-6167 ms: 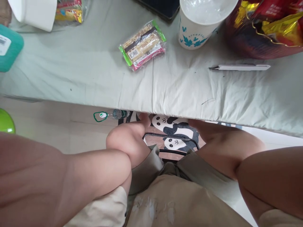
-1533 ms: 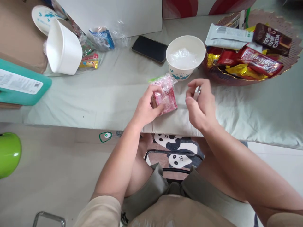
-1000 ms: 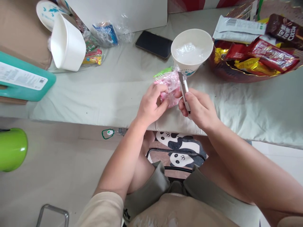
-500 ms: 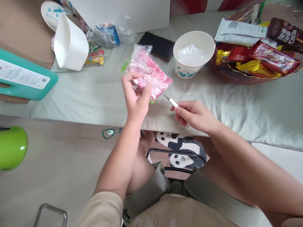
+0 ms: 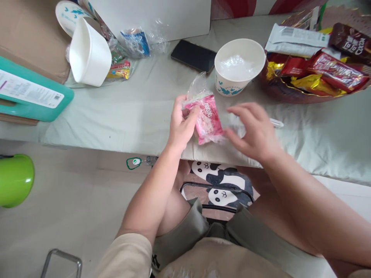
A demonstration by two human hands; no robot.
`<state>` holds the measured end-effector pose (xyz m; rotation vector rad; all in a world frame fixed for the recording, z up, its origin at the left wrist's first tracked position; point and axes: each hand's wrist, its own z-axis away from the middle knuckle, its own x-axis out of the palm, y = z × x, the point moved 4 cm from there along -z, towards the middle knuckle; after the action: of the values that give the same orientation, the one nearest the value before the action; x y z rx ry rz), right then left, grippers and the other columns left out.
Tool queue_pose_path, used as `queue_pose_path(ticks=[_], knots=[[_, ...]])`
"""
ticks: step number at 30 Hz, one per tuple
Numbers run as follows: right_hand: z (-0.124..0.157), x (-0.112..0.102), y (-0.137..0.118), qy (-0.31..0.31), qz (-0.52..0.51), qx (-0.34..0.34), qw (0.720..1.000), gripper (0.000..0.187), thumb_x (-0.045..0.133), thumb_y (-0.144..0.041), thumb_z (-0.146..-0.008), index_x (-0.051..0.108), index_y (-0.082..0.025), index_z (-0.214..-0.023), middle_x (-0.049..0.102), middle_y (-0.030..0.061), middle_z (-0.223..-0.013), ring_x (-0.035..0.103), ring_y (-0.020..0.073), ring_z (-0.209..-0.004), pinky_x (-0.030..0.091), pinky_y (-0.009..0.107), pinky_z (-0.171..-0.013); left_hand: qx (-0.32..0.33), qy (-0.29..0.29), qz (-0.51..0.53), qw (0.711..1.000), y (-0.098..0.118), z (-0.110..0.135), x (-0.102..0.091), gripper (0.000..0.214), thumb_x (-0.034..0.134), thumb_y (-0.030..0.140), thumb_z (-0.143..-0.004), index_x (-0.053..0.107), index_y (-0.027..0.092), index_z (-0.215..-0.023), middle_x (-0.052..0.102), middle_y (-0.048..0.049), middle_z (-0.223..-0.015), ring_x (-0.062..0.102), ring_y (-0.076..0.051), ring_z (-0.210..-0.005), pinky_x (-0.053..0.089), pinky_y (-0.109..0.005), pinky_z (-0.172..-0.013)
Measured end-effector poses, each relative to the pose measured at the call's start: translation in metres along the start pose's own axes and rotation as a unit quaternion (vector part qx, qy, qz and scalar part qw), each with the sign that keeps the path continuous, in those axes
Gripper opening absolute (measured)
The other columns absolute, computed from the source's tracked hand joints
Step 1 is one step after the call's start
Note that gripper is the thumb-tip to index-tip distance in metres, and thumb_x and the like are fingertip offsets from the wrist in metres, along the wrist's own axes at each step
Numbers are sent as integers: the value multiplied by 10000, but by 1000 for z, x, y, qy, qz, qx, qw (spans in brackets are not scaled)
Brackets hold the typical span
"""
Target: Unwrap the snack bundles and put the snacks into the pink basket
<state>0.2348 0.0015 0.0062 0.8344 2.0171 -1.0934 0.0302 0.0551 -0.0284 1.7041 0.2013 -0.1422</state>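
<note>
Between the thumb and fingers of my left hand [image 5: 184,123] is a pink snack packet [image 5: 209,117] in clear crinkled plastic, held just above the cloth. My right hand [image 5: 253,131] is open, thumb and fingers apart, a short way to the right of the packet. It is slightly blurred by motion. A white-handled tool [image 5: 276,122] lies on the cloth beyond my right hand; its pointed end is hidden behind the hand. Past both hands stands a white paper tub [image 5: 230,87] with blue leaf prints and clear plastic inside.
A black phone [image 5: 193,56] lies left of the tub. At right is a bowl [image 5: 285,96] of wrapped snacks. Another white tub [image 5: 89,54] lies tipped at left beside clear wrappers [image 5: 140,40] and a teal jug [image 5: 68,99]. The cloth's front edge runs near my knees.
My right hand has let go of the white-handled tool, which now lies on the cloth, and its fingers have opened. My left hand has moved the pink packet right and closer to me.
</note>
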Motion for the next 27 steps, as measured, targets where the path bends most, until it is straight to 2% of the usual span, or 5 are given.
queue_pose_path(ticks=[7,13,21,25,27], knots=[[6,15,-35,-55,-115,-107,986,552,585,-605,-955,638,-198,-1323,723,139,-1237,628,317,-1142,427,465,-943,-9,44,1,999,14,-7,-14,356,668,462,-973,526,219,-754,454,31,-682,438,-110,-612,389,-255,-594],[9,20,-33,-110,-98,-128,981,238,530,-177,-948,743,-265,-1006,776,46,-1074,642,257,-1126,369,439,-927,-49,122,-21,991,10,-18,-38,263,673,269,-929,541,212,-709,486,23,-690,453,-111,-652,390,-254,-617],[8,-14,-2,-80,-65,-76,992,175,543,-183,-820,700,-259,-825,781,35,-916,701,283,-1030,427,459,-891,-110,201,11,973,-16,-28,-74,396,729,396,-862,429,230,-663,388,37,-658,399,-117,-589,325,-284,-548],[12,-21,0,-60,-76,-78,992,229,498,-267,-881,648,-248,-708,775,56,-901,703,279,-934,447,453,-827,1,229,-94,969,-3,-23,-85,186,727,336,-859,569,236,-860,571,-5,-852,589,-172,-830,493,-324,-802],[11,-17,-4,-38,-75,-38,996,238,522,-379,-922,677,-247,-799,778,82,-947,697,280,-914,471,443,-813,104,160,-174,966,17,-18,-80,208,753,316,-831,629,253,-986,650,-36,-1022,628,-233,-1062,488,-398,-1007]])
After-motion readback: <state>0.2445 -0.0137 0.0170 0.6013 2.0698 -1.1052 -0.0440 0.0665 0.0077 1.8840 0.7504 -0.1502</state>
